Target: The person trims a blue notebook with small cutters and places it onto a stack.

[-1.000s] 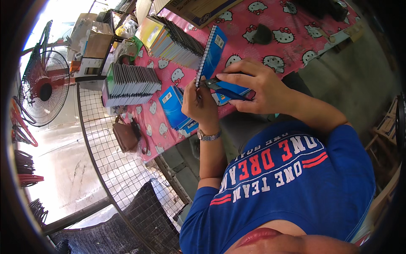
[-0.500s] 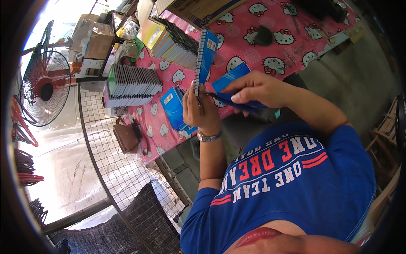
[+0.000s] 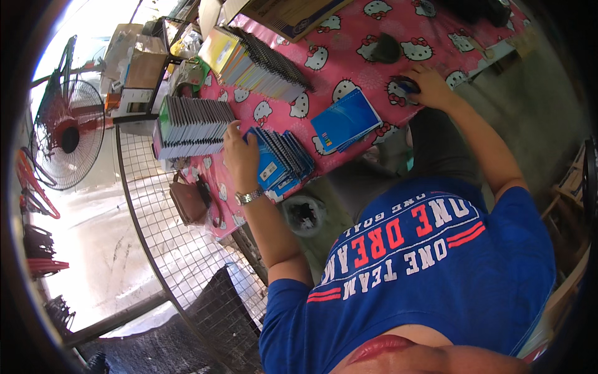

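Observation:
My left hand [image 3: 242, 153] is at the left end of a leaning row of blue spiral notebooks [image 3: 271, 163], touching or nearly touching it, fingers apart and nothing gripped. Farther right, my right hand [image 3: 431, 87] rests low over the table's near edge. Its fingers curl round a dark hand tool with blue handles [image 3: 406, 85], which looks like pliers and is partly covered. Between the hands lies a small pile of blue notebooks [image 3: 346, 119], flat on the pink table cover [image 3: 330, 59].
Grey-edged notebooks [image 3: 193, 124] stand in a row at the left, with yellow-covered spiral notebooks [image 3: 255, 62] behind. A cardboard box [image 3: 293, 15] is at the back. A dark green object [image 3: 386, 50] lies near my right hand. A brown bag [image 3: 189, 198] hangs at the left edge, beside wire mesh [image 3: 168, 218].
The upright blue notebook left the middle and my left hand moved left to the blue row, where it no longer holds one. My right hand moved right with the blue-handled tool.

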`<state>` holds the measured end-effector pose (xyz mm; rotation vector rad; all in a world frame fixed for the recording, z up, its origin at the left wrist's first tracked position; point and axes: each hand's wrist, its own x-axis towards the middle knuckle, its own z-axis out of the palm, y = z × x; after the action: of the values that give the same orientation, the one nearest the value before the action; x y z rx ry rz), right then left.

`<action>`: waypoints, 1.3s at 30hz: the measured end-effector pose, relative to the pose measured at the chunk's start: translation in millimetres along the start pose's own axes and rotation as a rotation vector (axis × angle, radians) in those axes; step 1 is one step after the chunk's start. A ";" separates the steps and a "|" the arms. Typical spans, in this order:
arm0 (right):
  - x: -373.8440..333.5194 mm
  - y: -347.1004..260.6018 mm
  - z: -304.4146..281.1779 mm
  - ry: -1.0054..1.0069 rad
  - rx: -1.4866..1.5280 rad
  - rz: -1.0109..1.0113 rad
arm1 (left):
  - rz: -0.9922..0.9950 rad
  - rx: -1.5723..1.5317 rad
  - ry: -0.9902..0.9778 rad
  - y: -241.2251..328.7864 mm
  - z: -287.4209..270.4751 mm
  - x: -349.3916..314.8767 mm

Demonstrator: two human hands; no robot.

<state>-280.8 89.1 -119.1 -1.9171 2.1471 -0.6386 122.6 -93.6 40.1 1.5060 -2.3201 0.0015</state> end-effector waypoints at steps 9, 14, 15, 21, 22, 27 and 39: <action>92.6 -77.6 -27.2 -0.332 0.800 -0.112 | -0.155 -0.898 -0.828 116.7 38.2 -107.7; 146.9 -112.2 -5.3 -0.948 0.556 -0.224 | -0.673 -1.624 -0.803 127.9 93.8 -131.6; 153.2 -116.2 -5.6 -1.059 0.448 -0.195 | -0.645 -1.667 -0.812 120.5 97.1 -123.5; 183.3 -118.0 17.3 -1.261 0.553 -0.011 | -0.746 -1.846 -0.919 107.2 112.6 -94.7; 187.0 -114.4 19.4 -1.258 0.552 -0.011 | -0.689 -1.742 -0.869 110.9 113.0 -93.0; 192.1 -112.9 25.7 -1.346 0.697 0.066 | 0.024 -0.776 -0.516 119.4 107.0 -127.0; 196.7 -117.8 10.9 -1.323 0.717 0.153 | 0.407 0.085 -0.376 142.8 137.0 -157.2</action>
<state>-198.9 -113.8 -49.9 -1.1411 0.9776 0.0056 10.9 78.5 -107.4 1.1174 -2.9264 -0.0829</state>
